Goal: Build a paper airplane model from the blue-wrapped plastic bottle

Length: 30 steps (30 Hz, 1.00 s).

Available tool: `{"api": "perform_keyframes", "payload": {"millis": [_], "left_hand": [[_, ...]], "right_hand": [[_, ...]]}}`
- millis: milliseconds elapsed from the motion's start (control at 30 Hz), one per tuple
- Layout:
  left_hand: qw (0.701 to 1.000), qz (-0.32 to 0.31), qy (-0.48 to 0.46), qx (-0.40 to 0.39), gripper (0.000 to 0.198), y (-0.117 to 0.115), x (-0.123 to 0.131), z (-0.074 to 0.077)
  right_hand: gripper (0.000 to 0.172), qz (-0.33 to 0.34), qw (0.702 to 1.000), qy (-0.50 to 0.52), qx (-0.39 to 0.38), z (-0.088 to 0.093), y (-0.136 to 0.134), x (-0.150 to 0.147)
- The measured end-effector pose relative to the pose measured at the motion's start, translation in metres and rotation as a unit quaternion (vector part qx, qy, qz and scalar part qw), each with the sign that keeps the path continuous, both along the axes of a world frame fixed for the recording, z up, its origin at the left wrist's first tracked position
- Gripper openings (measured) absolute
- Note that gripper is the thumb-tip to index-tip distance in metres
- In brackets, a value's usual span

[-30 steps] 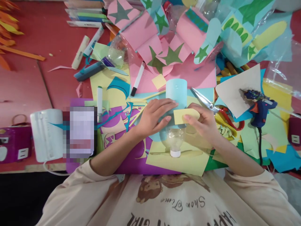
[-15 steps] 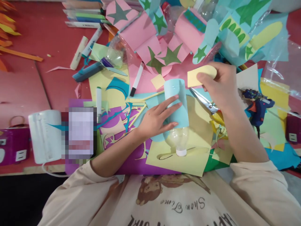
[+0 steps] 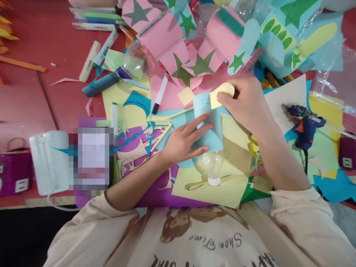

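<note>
A plastic bottle wrapped in light blue paper lies on its side, its white cap toward me. My left hand rests across the blue wrap with its fingers spread. Between thumb and fingers, my right hand pinches a pale yellow paper piece with one rounded end. The straight end of that piece is at the upper right edge of the blue wrap; whether it touches, I cannot tell. The scissors are hidden behind my right hand and forearm.
A blue hot glue gun lies at the right. Pink paper shapes with green stars stand at the back. Several markers lie at the upper left, near a blurred-out phone-like object and a white box-shaped device. Paper scraps cover the middle.
My right hand has moved left with the yellow paper piece, bringing it to the upper edge of the blue wrap. It now covers the scissors. My left hand has stayed on the bottle.
</note>
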<state>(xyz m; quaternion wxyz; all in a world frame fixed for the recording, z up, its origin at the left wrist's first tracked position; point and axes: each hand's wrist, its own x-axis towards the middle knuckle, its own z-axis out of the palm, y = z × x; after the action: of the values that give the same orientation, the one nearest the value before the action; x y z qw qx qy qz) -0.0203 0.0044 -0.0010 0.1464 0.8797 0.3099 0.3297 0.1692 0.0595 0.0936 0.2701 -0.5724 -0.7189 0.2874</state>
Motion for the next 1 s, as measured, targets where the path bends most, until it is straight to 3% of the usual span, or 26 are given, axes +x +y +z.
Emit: {"api": "perform_keyframes", "payload": {"millis": [500, 1000], "left_hand": [[1.0, -0.002, 0.005, -0.018, 0.06, 0.0002, -0.0017, -0.003], [1.0, -0.008, -0.012, -0.013, 0.06, 0.0009, -0.0011, -0.0042]], "right_hand": [[0.05, -0.018, 1.0, -0.006, -0.009, -0.003, 0.0012, -0.0051], [0.048, -0.019, 1.0, 0.005, -0.016, -0.0071, 0.0029, -0.009]]}}
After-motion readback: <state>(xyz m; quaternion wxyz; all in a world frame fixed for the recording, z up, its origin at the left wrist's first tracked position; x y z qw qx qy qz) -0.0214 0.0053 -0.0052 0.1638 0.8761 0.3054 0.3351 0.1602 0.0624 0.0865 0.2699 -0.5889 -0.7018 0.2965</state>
